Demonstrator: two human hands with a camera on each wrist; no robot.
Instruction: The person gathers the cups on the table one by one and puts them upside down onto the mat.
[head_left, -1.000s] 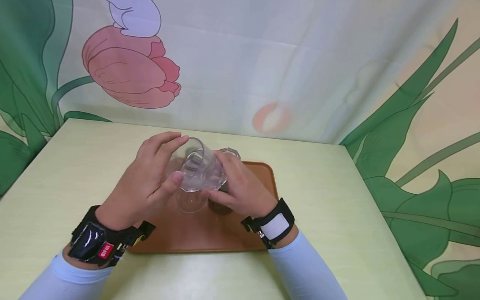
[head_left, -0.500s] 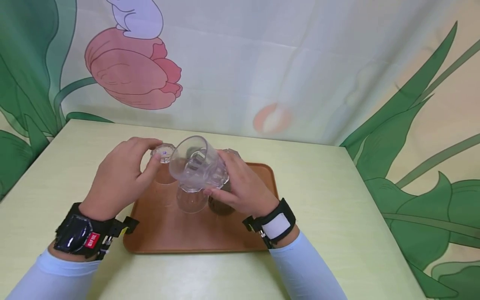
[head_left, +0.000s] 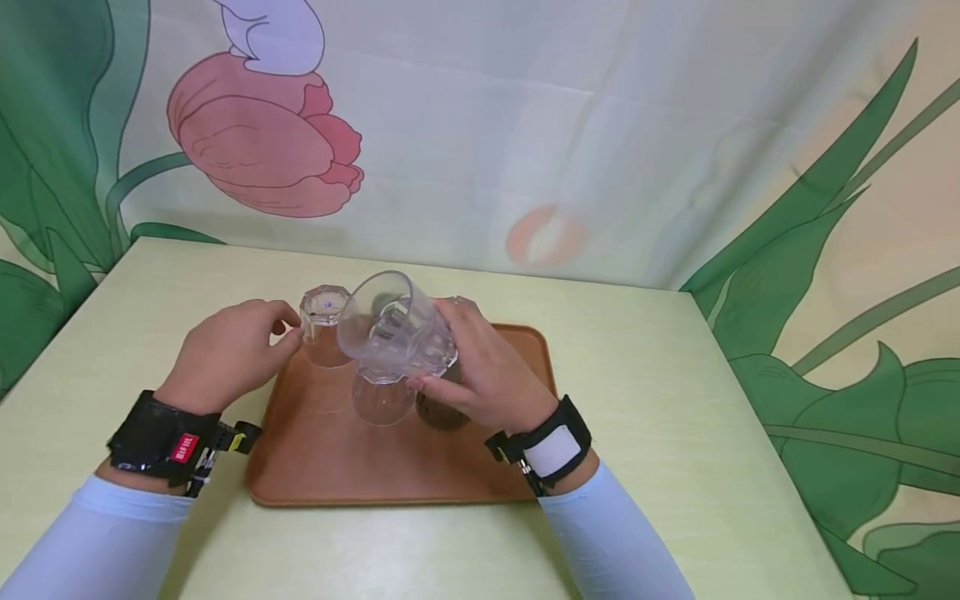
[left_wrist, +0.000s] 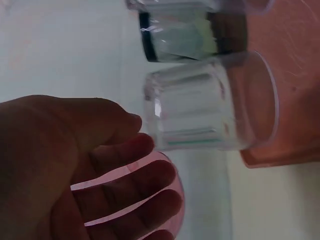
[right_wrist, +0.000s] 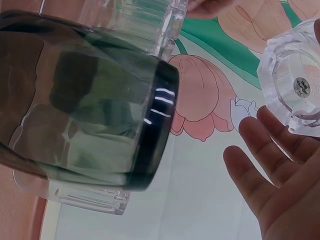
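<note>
My right hand (head_left: 491, 371) grips a clear faceted drinking glass (head_left: 390, 321) by its base end, above the tray. That glass is tilted, its mouth toward the left. In the right wrist view a round sticker shows on the base of the glass (right_wrist: 282, 75). My left hand (head_left: 228, 354) is just left of an upside-down clear glass (head_left: 324, 342) at the tray's back left corner. In the left wrist view the thumb and forefinger lie close together beside this glass (left_wrist: 190, 107), with nothing between them; the other fingers are loosely bent.
On the brown tray (head_left: 375, 471) another clear glass (head_left: 382, 404) stands upside down, beside a dark tinted glass (right_wrist: 95, 110). A further clear glass (head_left: 465, 304) is partly hidden behind my right hand. The tray lies on a pale table (head_left: 645, 417) before a printed curtain (head_left: 465, 150).
My left hand has moved left and down from the held glass to the back left glass, touched its base, then drawn slightly away. The right hand has stayed nearly still with its glass.
</note>
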